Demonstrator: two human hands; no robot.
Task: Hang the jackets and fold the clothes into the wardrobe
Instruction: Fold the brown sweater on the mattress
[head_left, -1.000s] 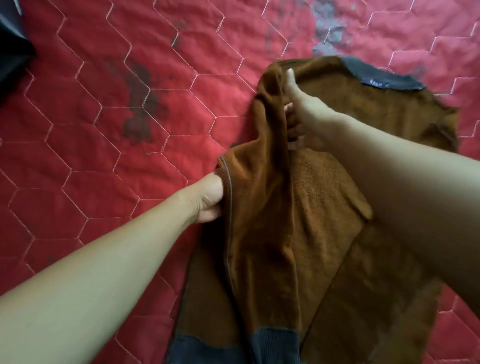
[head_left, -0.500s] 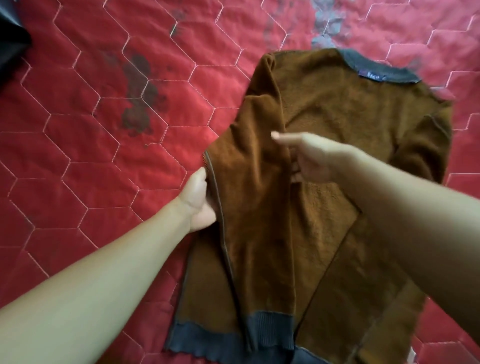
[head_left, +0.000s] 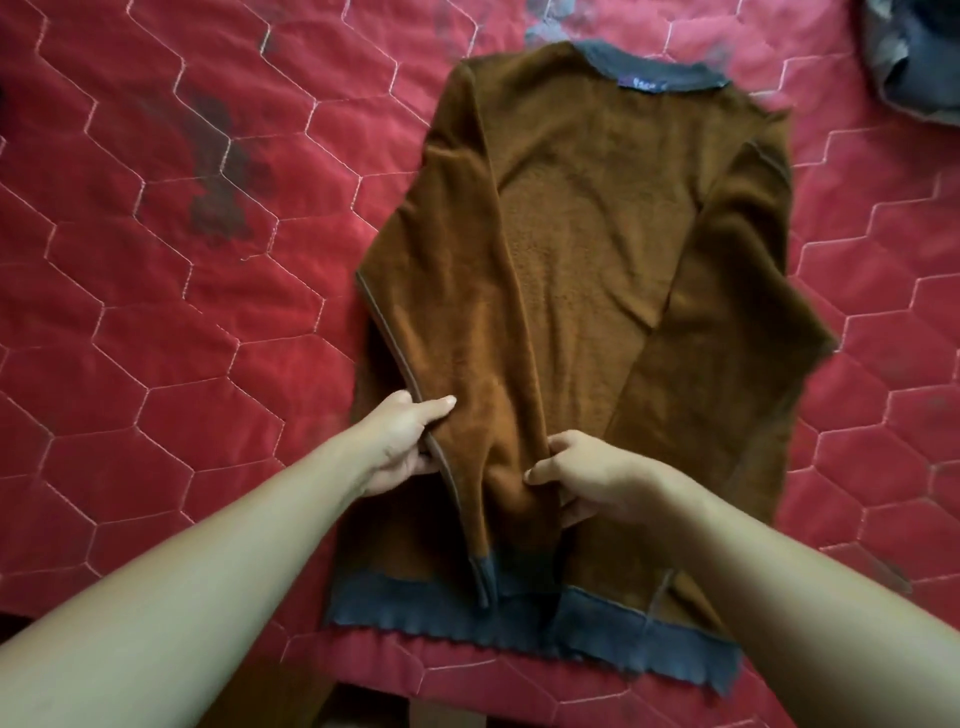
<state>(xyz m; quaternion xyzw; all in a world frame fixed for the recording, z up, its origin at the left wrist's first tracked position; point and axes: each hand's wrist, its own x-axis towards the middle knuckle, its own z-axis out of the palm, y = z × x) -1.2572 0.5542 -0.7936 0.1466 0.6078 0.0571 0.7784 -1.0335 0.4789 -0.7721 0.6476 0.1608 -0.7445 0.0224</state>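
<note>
While both grips hold the folded-in sleeve (head_left: 467, 291), I log positions. Left grip (head_left: 410, 447) pinches the sleeve's seamed outer edge, thumb on top. Right grip (head_left: 587, 475), just beside it, has its fingers curled into the sleeve's inner edge. The brown fleece sweater (head_left: 587, 234) lies flat on the red quilted bed cover (head_left: 182, 364), collar well beyond the grips, grey hem (head_left: 415, 603) just nearside of them. Judgement: draw the sleeve taut between the grips, lay it straight along the body, and smooth the bunching under the right grip before folding further.
</note>
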